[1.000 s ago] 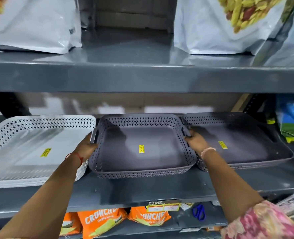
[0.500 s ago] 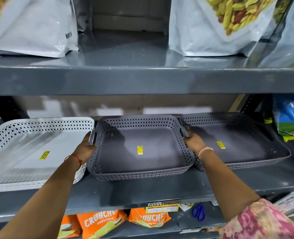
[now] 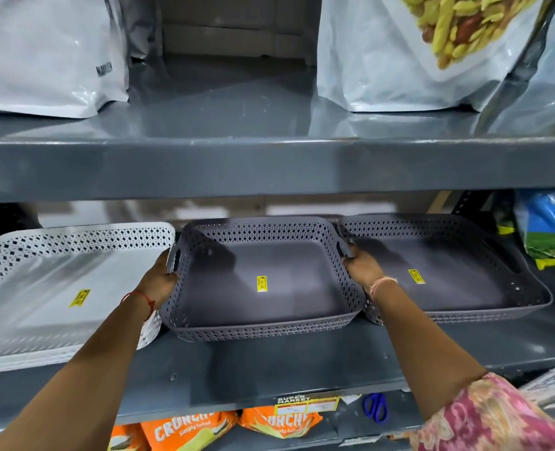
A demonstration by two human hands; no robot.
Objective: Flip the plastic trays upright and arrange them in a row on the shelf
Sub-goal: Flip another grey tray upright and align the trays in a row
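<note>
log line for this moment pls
step: aligning middle grey tray | left hand: on its left handle | right hand: on its right handle | trays: three upright in row

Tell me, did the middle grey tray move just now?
No, not noticeably. The middle grey tray sits just as close to the right grey tray beside it; the left hand and right hand grip its sides.
</note>
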